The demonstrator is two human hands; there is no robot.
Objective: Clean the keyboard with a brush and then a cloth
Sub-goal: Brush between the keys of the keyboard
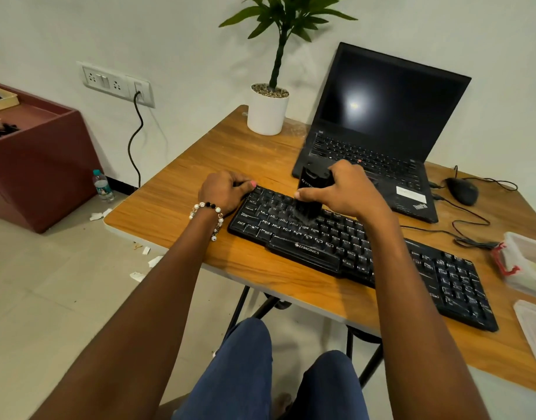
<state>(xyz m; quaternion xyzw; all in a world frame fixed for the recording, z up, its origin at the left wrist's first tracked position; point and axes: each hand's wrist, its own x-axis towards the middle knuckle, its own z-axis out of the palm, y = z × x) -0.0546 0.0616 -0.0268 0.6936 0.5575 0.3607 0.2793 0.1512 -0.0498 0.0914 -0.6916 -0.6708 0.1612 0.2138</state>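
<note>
Evidently the light, stiff black block-shaped brush suited the right hand's grip; the left hand gripped the black plastic keyboard's corner near the table's left edge.

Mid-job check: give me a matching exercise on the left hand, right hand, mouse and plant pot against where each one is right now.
Things:
1. left hand
2. right hand
3. mouse
4. plant pot

Places or states:
A. on the table, right of the laptop
B. gripping the black brush over the keys
C. at the table's far edge, left of the laptop
D. holding the keyboard at its far left corner

Pairs: 1-D, 2-B, 3-A, 4-C
</note>
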